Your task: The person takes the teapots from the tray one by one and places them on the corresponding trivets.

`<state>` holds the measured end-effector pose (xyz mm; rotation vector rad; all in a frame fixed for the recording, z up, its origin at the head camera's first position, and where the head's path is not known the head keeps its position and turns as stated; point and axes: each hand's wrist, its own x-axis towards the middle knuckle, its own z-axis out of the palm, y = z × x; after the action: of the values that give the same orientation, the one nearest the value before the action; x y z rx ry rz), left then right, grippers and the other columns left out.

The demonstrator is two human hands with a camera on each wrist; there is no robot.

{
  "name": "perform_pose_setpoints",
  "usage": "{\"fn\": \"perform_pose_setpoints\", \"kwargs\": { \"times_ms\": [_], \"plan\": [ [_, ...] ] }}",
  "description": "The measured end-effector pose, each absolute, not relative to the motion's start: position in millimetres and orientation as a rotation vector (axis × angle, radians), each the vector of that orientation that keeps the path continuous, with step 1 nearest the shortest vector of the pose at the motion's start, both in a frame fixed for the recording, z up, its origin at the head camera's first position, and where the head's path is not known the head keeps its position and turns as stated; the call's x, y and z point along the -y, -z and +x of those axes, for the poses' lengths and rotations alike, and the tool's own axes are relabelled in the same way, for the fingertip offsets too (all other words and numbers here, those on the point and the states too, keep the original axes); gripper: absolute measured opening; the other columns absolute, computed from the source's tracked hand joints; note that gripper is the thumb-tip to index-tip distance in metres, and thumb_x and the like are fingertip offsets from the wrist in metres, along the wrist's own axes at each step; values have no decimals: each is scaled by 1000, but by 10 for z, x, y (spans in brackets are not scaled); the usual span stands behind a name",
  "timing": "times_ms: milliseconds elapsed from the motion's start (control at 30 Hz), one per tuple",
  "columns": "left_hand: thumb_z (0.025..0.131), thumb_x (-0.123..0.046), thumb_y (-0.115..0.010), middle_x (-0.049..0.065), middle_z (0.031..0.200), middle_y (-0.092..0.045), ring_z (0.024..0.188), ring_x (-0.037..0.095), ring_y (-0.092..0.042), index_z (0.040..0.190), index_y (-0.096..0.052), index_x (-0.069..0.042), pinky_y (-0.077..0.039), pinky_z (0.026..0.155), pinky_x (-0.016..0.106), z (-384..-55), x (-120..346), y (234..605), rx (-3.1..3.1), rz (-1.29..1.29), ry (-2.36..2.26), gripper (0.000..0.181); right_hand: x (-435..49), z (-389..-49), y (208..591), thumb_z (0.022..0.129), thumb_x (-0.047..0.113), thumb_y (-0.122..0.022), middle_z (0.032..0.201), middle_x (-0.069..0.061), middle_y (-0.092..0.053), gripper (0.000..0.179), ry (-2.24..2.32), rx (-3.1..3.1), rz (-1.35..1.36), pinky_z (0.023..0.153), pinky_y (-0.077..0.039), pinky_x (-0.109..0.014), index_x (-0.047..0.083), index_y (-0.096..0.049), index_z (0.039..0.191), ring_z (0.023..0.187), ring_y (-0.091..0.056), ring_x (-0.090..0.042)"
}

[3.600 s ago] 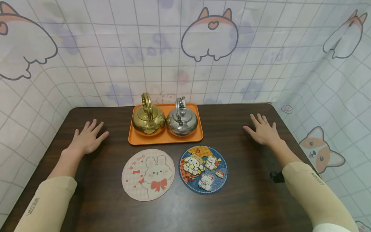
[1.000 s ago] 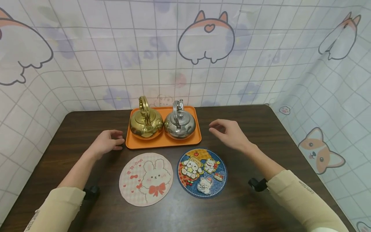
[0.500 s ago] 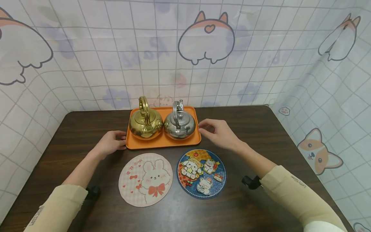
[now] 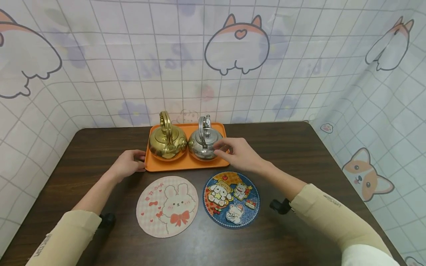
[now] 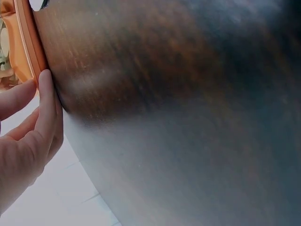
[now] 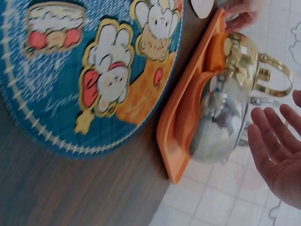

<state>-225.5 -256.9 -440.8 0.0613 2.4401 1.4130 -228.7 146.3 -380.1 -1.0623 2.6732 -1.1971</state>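
Note:
An orange tray [image 4: 186, 165] bears a gold kettle [image 4: 168, 144] on its left and a silver kettle [image 4: 201, 149] on its right. Their arched handles stand upright. My left hand [image 4: 128, 162] is at the tray's left end; in the left wrist view, the thumb and fingers [image 5: 46, 92] pinch the orange rim. Over the tray's right side, my right hand [image 4: 241, 155] hovers in front of the silver kettle, covering part of its body. The right wrist view shows that hand [image 6: 277, 150] with spread, slightly bent fingers, nothing between them, beside the silver kettle [image 6: 221, 122].
Two round mats lie nearer on the dark wooden table [image 4: 113, 244]: a pink rabbit mat [image 4: 166, 207] at left and a blue cartoon mat [image 4: 246, 218] at right. A white tiled-pattern cloth [image 4: 153, 66] hangs behind and at both sides.
Both hands have come in from the table's sides. The left reached the tray's left rim and stayed. The right kept moving left, from beside the tray to the silver kettle. Tray and kettles have not moved.

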Motion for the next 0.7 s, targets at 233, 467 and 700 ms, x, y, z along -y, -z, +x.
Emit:
{"fn": "perform_pose_setpoints", "kwargs": {
  "times_ms": [233, 467, 700],
  "plan": [
    [99, 7, -58, 35, 132, -46, 107, 34, -64, 146, -36, 21, -62, 86, 35, -2258, 2559, 4404, -2429, 44, -1451, 53, -1239, -2258, 3795, 103, 21, -65, 112, -4, -72, 24, 1233, -2595, -1139, 75, -60, -31, 5, -72, 120, 95, -68, -19],
    [99, 7, -60, 35, 132, -48, 107, 35, -64, 145, -37, 21, -62, 86, 35, -2263, 2548, 4383, -2415, 19, -1449, 53, -1071, -2220, 3837, 104, 21, -65, 117, -7, -70, 27, 1243, -2538, -1201, 76, -60, -30, 5, -68, 125, 93, -68, -16],
    [98, 7, -61, 36, 132, -48, 104, 32, -65, 145, -36, 21, -62, 86, 36, -2252, 2553, 4360, -2402, 7, -1452, 55, -935, -2151, 3866, 103, 19, -65, 115, -3, -69, 27, 1292, -2435, -1153, 72, -58, -28, 10, -65, 129, 87, -67, -14]
  ]
}}
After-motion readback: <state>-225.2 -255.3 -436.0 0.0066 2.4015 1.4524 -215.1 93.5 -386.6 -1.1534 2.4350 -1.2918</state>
